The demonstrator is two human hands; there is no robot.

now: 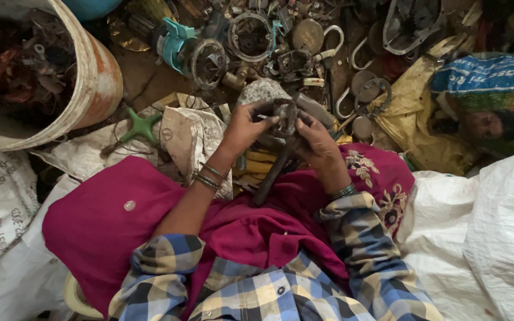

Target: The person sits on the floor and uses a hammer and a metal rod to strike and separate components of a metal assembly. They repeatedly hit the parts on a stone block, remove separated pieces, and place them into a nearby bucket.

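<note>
At the far left stands a big white bucket (93, 83) with rusty orange stains, full of dark scraps. Just right of it, a small green star-shaped piece (141, 126) lies on a crumpled white sack (188, 139).

Next comes the left hand (246, 126). Its fingers are curled around the top of a rusty metal part (282, 128), so it is closed on it. The part is dark brown and grey, lumpy at the top, with a long thin piece hanging down toward the lap. It is held up in the middle, over the pink cloth (102, 220) on the knees and in front of a grey stone (263, 90).

The right hand (318, 142) grips the same part from the other side, fingers wrapped on it too. Both wrists wear bangles.

Behind the hands lies a heap of old metal: rings, hooks and a teal piece (176, 35). At the far right sit a yellow bag (414, 107) and a large white sack (489, 232).
</note>
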